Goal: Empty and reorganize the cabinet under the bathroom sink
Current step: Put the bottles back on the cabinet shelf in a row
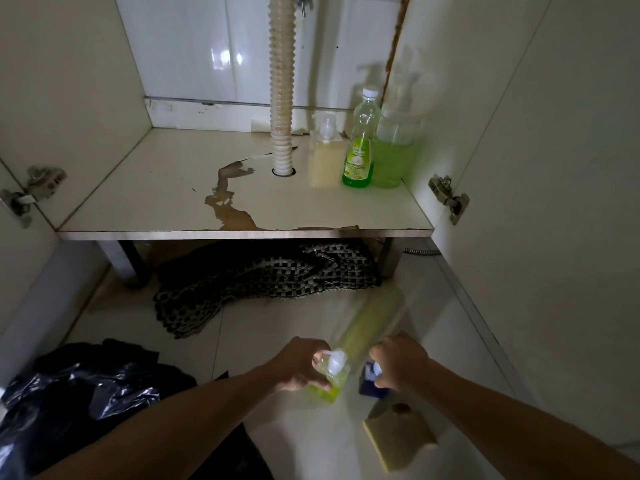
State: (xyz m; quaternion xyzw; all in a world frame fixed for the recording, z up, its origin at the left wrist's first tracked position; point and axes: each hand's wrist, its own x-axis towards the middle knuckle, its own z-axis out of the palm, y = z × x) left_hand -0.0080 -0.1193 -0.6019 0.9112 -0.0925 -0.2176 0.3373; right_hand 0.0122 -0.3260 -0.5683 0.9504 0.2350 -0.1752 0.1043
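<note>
My left hand (300, 367) pinches the yellow-green pump bottle (329, 377) at its neck; my right hand (401, 363) grips the blue bottle (372, 377). Both stand on the floor, probably for return to the cabinet shelf (173, 188). Three bottles (360, 147) occupy its right rear corner, leaving the stained centre bare. One sponge (398, 436) lies nearby.

Three bottles are counted on the cabinet shelf (173, 202): a pale yellow pump bottle (323, 157), a green screw-cap bottle (360, 150) and a large green pump bottle (396, 147). Two more bottles are seen on the floor (277, 327): one yellow-green (329, 381), one dark blue (370, 384). One sponge (398, 434), one patterned mat (263, 282), one black bag (79, 386), one drain hose (282, 81) and two door hinges are counted.
</note>
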